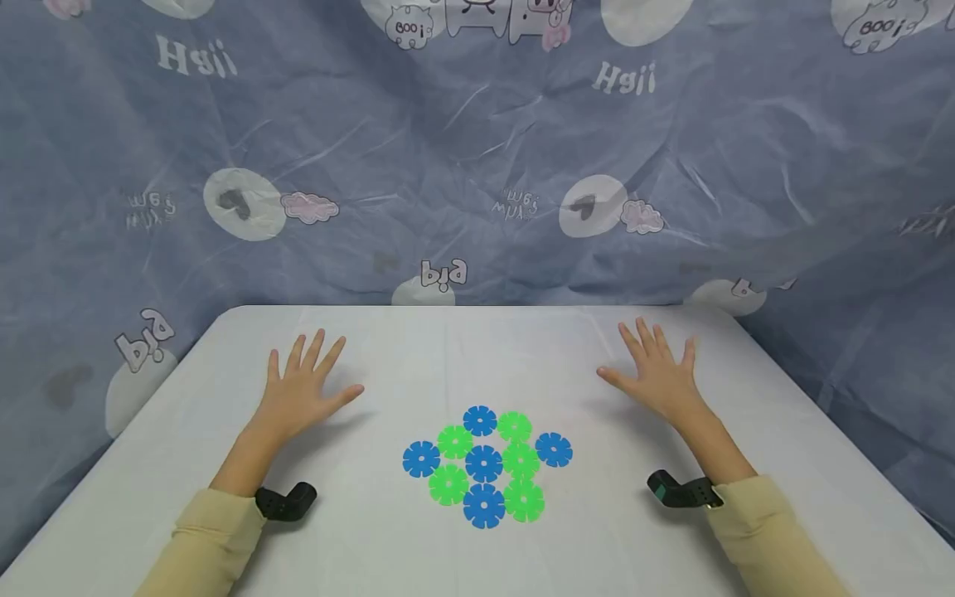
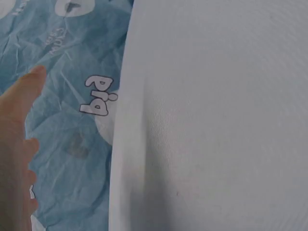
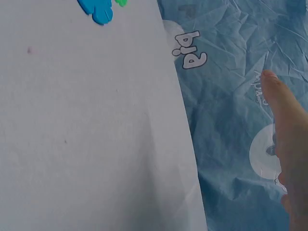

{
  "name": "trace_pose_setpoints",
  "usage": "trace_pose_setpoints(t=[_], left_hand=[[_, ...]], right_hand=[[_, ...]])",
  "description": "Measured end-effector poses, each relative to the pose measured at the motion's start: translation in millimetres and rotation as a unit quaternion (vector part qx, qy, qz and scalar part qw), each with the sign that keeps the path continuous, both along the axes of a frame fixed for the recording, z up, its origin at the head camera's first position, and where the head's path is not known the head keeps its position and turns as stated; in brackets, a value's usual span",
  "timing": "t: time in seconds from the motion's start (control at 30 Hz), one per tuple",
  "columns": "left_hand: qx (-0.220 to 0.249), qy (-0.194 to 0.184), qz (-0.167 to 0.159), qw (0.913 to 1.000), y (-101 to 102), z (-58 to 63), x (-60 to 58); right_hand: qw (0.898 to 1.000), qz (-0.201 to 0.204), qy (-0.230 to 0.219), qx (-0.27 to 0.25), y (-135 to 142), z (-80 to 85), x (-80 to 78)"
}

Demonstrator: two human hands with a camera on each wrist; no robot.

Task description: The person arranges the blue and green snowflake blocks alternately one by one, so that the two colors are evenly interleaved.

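Note:
Several flat, notched plastic discs in blue and green lie grouped at the middle of the white table, among them a blue disc (image 1: 483, 463) at the centre and a green disc (image 1: 524, 500) at the lower right. To the left of the group, my left hand (image 1: 297, 396) is held with fingers spread, holding nothing. My right hand (image 1: 660, 377), also spread and holding nothing, is on the far side, up and right of the discs. Part of a blue disc (image 3: 98, 9) shows at the top of the right wrist view. In the left wrist view no disc appears.
The white table (image 1: 358, 547) has a straight back edge and rounded far corners. Behind it and at both sides hangs a blue-grey printed cloth (image 1: 418, 166). Each wrist wears a black strap device, one at the left wrist (image 1: 287, 502) and one at the right wrist (image 1: 684, 490).

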State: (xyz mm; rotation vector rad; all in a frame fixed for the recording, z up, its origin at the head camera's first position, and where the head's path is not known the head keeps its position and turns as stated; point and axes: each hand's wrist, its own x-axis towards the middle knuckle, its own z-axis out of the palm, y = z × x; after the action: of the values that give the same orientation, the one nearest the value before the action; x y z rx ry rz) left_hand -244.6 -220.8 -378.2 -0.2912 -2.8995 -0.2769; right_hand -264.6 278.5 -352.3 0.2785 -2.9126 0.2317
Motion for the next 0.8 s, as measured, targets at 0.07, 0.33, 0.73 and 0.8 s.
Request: trace_pose_setpoints(t=[0.07,0.33,0.73,0.8], left_hand=[[-0.003,0.002,-0.003,1.0000,6,-2.1,1.4],[0.021,0.010,-0.046,0.9987,57,-3.6,11.7],[0.060,-0.015,-0.070,0.9957,118,-3.8,16.9],[0.059,-0.035,-0.078,0.9946,125,-3.8,15.2]], right_hand=[[1.000,0.007,-0.001,-0.007,-7,-3.0,3.9],[0.998,0.052,0.020,-0.030,-46,-17.2,24.7],[0.986,0.076,0.010,-0.150,-109,-31.5,36.0],[0.980,0.068,-0.004,-0.185,-114,-37.1,35.8]])
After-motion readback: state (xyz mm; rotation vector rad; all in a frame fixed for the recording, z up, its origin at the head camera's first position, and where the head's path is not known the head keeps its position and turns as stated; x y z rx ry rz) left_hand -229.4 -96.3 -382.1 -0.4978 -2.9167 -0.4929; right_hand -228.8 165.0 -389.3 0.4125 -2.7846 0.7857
